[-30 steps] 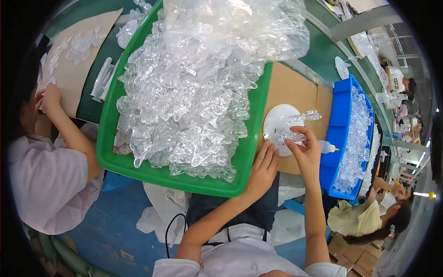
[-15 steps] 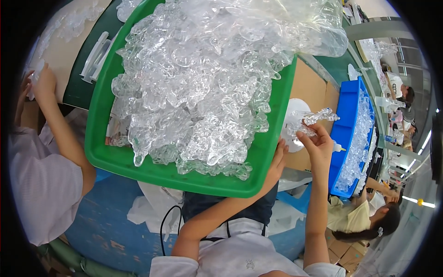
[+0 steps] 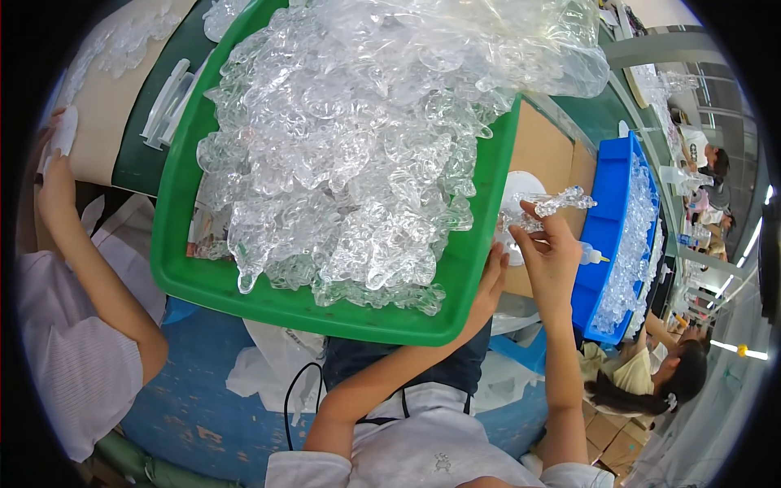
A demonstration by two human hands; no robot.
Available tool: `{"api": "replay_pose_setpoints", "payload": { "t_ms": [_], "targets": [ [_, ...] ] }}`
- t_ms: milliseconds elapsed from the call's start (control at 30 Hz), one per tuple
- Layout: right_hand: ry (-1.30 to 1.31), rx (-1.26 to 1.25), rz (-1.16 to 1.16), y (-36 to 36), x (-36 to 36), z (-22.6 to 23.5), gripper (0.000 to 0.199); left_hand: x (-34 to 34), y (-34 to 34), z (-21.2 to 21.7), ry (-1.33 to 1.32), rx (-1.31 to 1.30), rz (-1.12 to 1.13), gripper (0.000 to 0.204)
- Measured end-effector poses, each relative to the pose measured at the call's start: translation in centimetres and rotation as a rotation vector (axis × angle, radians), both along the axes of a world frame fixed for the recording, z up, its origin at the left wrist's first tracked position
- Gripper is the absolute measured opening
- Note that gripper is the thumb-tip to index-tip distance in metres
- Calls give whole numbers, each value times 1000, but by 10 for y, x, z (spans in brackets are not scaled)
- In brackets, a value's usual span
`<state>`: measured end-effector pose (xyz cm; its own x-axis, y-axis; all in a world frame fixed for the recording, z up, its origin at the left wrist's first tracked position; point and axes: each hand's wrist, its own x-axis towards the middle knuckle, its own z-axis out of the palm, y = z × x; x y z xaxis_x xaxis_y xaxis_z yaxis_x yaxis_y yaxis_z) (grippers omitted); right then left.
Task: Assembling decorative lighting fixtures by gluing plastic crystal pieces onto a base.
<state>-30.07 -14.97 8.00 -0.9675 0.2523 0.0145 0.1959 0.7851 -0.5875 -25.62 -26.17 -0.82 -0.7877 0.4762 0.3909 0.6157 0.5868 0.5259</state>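
Observation:
My right hand (image 3: 547, 252) pinches a clear plastic piece (image 3: 561, 200) with a knobbly, branching end, above a white round disc (image 3: 525, 184). Close by on the left, my left hand (image 3: 490, 281) is at the right rim of a green tray (image 3: 423, 329). Its fingers are together and bent upward, with clear plastic near their tips; what they hold is hidden. Heaped in the tray are many clear moulded plastic pieces (image 3: 342, 163). Right of my right hand lies a small bottle with a yellowish tip (image 3: 594, 254).
A blue bin (image 3: 598, 220) of small clear pieces stands to the right, beside brown cardboard (image 3: 557, 142). A clear plastic bag (image 3: 537, 49) covers the tray's far end. At left, a co-worker's hands (image 3: 57, 175) hold a white flat piece. Another person (image 3: 651, 370) sits at right.
My right hand has shifted slightly left, toward my left hand, and its fingers have turned. The co-worker's hands at left have moved and now show a white flat piece.

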Motion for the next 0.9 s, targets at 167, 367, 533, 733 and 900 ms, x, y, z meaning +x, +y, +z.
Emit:
{"api": "replay_pose_setpoints", "payload": {
  "t_ms": [167,367,533,733,900],
  "targets": [
    [43,121,40,-3,3,-2,35,2,3,-1,-13,22,14,34],
    [3,-19,-54,-1,0,-4,32,1,3,-2,16,26,35,30],
    [94,184,47,-9,4,-8,31,1,2,0,-9,-3,7,32],
    [113,70,-43,-6,5,-11,31,0,2,0,28,-17,6,30],
    [167,250,35,-16,5,-14,29,1,2,-4,32,3,13,27]
  ]
}}
